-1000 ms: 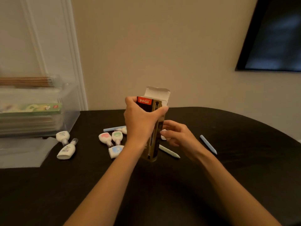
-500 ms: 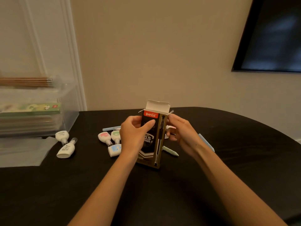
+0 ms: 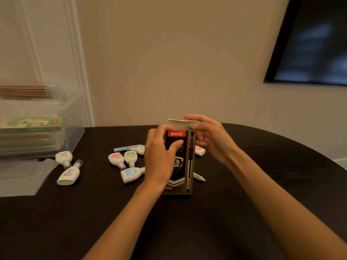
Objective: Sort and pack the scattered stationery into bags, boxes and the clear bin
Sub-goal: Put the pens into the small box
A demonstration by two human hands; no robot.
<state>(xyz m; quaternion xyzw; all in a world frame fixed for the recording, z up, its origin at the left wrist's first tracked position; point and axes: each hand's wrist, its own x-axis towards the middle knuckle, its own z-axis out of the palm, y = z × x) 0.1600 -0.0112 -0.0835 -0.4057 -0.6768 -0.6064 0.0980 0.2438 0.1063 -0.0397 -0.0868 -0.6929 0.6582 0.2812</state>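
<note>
So, table [image 3: 272,194]: one, dark and rounded, under both my hands. All the loose items lie on it, left of and beyond the hands.
Clear bin [image 3: 75,132]: one, well to the left of my left hand, by the wall. Flat packs are stacked inside, so I judge it the last stop for packed goods.
Flat clear bag [image 3: 20,177]: one, far left of the left hand, in front of the bin. It lies flat, probably waiting to be filled.
Pen box [image 3: 185,166]: one, upright between my hands with its mouth facing up. I cannot tell whether its base touches the table. Its white top flap [image 3: 180,121] stands open.
Left hand [image 3: 159,156]: curled round the box's left side, thumb across the printed front, steadying it upright.
Right hand [image 3: 212,141]: just right of the box top, fingers loosely bent, index fingertip on the flap's edge. It grips nothing that I can see. I judge it is placed to fold the flap shut.
Correction tapes [image 3: 130,156]: seven visible. Two plain white ones lie well left of the left hand, four colour-labelled ones just left of it, and one pink-labelled one sits under the right palm.
Loose pens: two visible, a blue pen [image 3: 122,148] beyond the left hand and a pale green pen [image 3: 199,177] below the right wrist. My right arm may hide more.
</note>
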